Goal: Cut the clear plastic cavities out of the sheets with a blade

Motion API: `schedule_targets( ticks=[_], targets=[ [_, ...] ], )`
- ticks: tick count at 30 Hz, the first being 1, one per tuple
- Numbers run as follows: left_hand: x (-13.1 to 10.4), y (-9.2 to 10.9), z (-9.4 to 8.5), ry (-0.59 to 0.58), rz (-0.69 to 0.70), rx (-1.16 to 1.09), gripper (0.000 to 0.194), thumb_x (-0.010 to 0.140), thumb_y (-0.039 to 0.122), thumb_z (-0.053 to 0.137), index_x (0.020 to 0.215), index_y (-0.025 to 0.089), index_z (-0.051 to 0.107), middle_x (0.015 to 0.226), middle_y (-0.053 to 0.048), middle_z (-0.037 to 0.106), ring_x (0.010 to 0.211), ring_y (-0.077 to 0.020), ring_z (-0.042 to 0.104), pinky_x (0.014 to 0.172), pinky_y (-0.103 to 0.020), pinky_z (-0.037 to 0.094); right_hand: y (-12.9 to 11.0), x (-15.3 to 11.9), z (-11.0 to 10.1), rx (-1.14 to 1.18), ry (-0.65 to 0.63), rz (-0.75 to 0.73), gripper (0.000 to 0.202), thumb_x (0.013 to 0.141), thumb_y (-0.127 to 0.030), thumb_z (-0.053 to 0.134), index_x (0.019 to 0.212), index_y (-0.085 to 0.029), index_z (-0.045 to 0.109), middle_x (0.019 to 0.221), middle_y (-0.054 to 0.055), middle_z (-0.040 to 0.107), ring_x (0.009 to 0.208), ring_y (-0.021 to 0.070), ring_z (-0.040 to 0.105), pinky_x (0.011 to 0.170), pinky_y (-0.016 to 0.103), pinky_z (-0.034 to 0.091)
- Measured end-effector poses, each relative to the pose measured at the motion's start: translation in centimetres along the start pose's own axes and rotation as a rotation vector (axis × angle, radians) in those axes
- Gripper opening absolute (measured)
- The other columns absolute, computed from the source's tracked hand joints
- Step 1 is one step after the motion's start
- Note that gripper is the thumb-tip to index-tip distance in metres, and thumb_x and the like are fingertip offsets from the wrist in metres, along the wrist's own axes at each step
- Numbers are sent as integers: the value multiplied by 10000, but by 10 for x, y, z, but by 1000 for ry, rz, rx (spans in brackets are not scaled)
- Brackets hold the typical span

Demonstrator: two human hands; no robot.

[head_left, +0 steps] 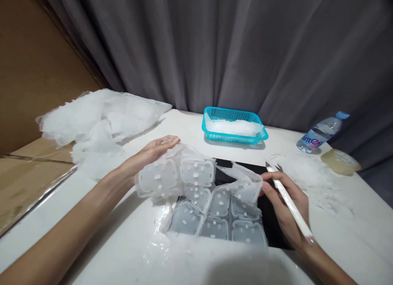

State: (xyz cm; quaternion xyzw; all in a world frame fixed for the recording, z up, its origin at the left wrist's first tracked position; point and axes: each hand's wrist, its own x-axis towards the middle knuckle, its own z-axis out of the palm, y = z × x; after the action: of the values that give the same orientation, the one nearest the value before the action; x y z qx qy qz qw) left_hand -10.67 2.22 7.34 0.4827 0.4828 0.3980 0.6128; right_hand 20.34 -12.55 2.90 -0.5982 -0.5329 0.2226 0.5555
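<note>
A translucent plastic sheet (196,172) with several rounded rectangular panels spans the space between my hands, partly lifted and folded over. Its lower panels lie over a black mat (273,219) on the white table. My left hand (156,150) is closed on the sheet's upper left edge; some of its fingers are hidden behind the film. At the right, my right hand (288,203) pinches the sheet's torn edge between thumb and fingertips. That same hand also carries a slim white tool (291,205) with a dark pointed tip, resembling a craft knife, across its fingers.
A pile of translucent white sheets (101,117) lies at the left, by a cardboard box (37,72). Behind stands a blue basket (235,140) with white scraps (235,127). A water bottle (321,133), a yellowish tub (340,161) and small scraps (313,174) are at the right.
</note>
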Motion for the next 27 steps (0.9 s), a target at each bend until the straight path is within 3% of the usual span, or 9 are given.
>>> schedule_targets(
  ticks=[4,7,9,11,13,17,20,24,27],
  targets=[
    [4,-15,4,34,-69,-32,453,732,453,903,1047,177,731,993,-81,737,832,-227,736,645,-260,600,16,9,4,-80,-67,105,380,982,-543,584,1087,-195,696,962,74,741,714,198,735,674,328,629],
    [2,-19,0,-13,-145,40,691,729,454,913,1333,256,641,1173,-102,728,985,-266,747,741,-307,629,20,3,8,-280,-215,-63,518,900,-558,706,1270,-201,636,1110,107,716,958,266,735,809,383,621],
    [1,-19,-4,-94,-125,151,804,750,445,898,1458,339,532,1219,-86,709,1043,-277,738,786,-330,629,18,-4,11,-394,-275,-199,521,907,-506,716,1317,-201,613,1101,106,704,1005,279,721,829,384,599],
    [1,-19,-9,-182,-40,286,826,787,424,862,1509,367,465,1210,-87,700,1057,-283,727,806,-340,619,15,-8,12,-432,-301,-276,322,1002,-401,591,1248,-201,644,1019,84,703,921,245,725,780,343,571],
    [2,-18,-12,-260,42,425,804,822,400,818,1528,349,437,1066,-72,705,914,-250,724,721,-308,599,14,-6,10,-400,-286,-276,239,1047,-315,479,1096,-198,682,922,58,699,811,206,709,723,303,536],
    [6,-14,-21,-402,24,608,621,831,420,772,1402,318,555,695,33,552,527,-159,537,465,-241,454,17,14,-7,-338,-194,-60,251,987,-371,555,866,-194,686,713,4,649,628,169,613,590,258,468],
    [8,-9,-29,-499,47,709,407,867,446,717,1241,301,654,700,12,551,541,-165,524,445,-233,404,24,32,-27,-320,-195,109,270,926,-350,550,734,-195,659,575,-24,566,526,153,527,485,247,383],
    [13,-11,-37,-444,183,876,316,873,369,680,1175,276,680,847,-15,658,675,-172,581,589,-235,458,36,47,-49,-423,-291,190,329,881,-274,479,569,-217,567,530,-9,586,532,165,563,512,259,379],
    [16,-18,-37,-362,217,990,339,859,357,670,1186,269,680,742,21,625,620,-163,553,589,-231,427,42,47,-55,-651,-320,89,357,907,-327,537,564,-228,540,531,-13,580,510,162,530,513,268,327]
  ],
)
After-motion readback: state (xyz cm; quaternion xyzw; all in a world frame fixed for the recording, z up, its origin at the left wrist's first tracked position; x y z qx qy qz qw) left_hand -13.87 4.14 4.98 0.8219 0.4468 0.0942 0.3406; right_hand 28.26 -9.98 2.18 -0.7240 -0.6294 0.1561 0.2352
